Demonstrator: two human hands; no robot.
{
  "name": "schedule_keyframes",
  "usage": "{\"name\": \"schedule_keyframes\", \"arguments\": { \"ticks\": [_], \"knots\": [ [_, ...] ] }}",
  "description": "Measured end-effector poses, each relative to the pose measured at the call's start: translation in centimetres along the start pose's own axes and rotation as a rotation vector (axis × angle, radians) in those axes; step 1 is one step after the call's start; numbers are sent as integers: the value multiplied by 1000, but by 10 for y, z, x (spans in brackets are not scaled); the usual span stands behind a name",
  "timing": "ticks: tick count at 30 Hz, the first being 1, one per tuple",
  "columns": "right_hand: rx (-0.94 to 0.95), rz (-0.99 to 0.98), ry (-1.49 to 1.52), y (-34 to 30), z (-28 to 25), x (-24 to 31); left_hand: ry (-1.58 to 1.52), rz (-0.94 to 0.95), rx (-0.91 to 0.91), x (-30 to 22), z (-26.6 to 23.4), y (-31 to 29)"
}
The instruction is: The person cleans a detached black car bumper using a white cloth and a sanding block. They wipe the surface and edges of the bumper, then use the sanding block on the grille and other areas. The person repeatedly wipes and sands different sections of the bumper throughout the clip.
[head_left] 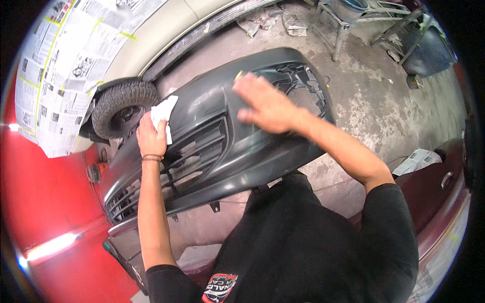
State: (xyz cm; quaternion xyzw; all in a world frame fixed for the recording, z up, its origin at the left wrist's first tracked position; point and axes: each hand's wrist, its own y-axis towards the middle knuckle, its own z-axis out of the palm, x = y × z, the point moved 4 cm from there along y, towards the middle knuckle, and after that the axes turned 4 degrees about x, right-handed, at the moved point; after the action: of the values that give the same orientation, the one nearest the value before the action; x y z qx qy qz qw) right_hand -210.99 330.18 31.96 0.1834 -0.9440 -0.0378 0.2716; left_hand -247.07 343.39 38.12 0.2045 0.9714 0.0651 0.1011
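Observation:
A dark grey car bumper [199, 103] lies across the middle of the view, its slatted grille [209, 144] toward me. My left hand [151, 137] is closed round a crumpled white cloth or paper [164, 111] against the bumper's left part, beside the grille. Over the bumper's right part, my right hand [265, 103] is stretched out with flat fingers, slightly blurred; whether the palm touches the surface I cannot tell. A small yellow spot shows by its fingertips, too small to name.
Behind the bumper stands a light-coloured car with a tyre [124, 108], partly masked with taped newspaper [55, 96]. A metal stand [337, 43] and a blue bin [429, 53] are at the far right. A dark red car panel [429, 189] is close on my right.

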Motion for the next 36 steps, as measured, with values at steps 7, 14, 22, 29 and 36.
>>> {"name": "schedule_keyframes", "arguments": {
  "ticks": [7,14,22,29,36],
  "knots": [
    [186,-211,117,-11,-11,39,47,-16,19,-4,-2,6],
    [540,-219,654,-104,-53,23,25,-7,-15,-6,-4,3],
    [350,-330,584,-78,-48,64,13,0,10,-5,-4,8],
    [-125,148,372,-127,-60,27,-52,-16,-53,-8,-4,8],
    [-46,408,594,-108,-46,19,-609,-265,-243,59,15,8]
  ]
}}
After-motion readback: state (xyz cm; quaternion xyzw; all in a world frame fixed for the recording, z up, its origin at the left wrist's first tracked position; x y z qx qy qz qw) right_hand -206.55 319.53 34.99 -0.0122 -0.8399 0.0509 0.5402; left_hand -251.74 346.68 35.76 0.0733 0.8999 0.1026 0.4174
